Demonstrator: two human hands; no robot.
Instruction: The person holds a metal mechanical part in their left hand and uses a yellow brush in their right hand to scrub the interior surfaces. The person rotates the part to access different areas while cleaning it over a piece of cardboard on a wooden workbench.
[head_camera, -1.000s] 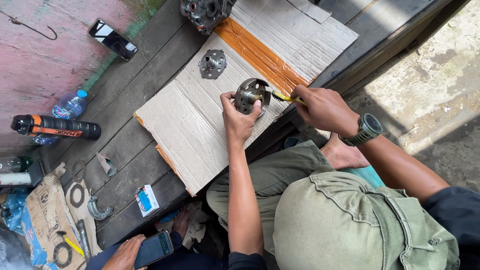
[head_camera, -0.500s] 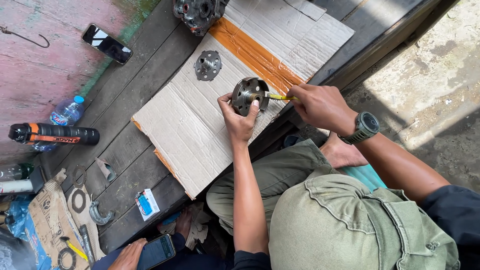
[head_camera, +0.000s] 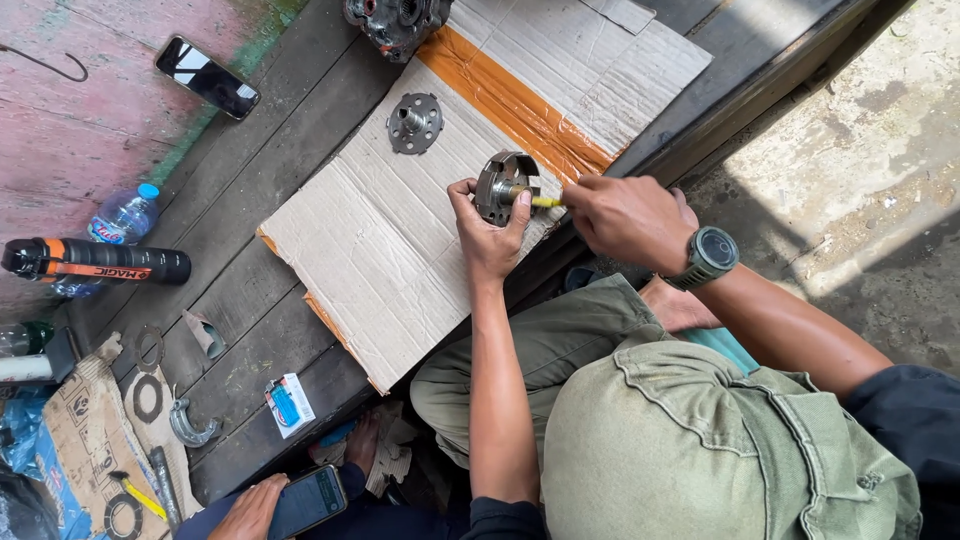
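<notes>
Head view, looking down. Left hand wrapped around a round metal part, fingers curled on its rim, thumb on the near side, holding it just above the cardboard sheet. Part tipped on edge, open face turned toward the right hand, central axis running roughly left-right across the frame, parallel to the board edge. Right hand clenched on a yellow-handled tool, only a short bit of handle visible between hand and part. Tool long axis near horizontal, tip pointing left into the centre of the part; tip itself hidden inside. Watch on the right wrist. Both hands close together, over the right edge of the cardboard, near the orange tape strip.

Flat round flange lying on the cardboard, well apart from the held part, hub up. Dark metal casting at the top edge, partly cut off. Phone lying on the pink surface, top left. Plastic bottle and black-and-orange spray can lying at the left, can long axis near horizontal. Gaskets and small blue-and-white packet on the planks, lower left. Another person's hand at the bottom edge holding a second phone.
</notes>
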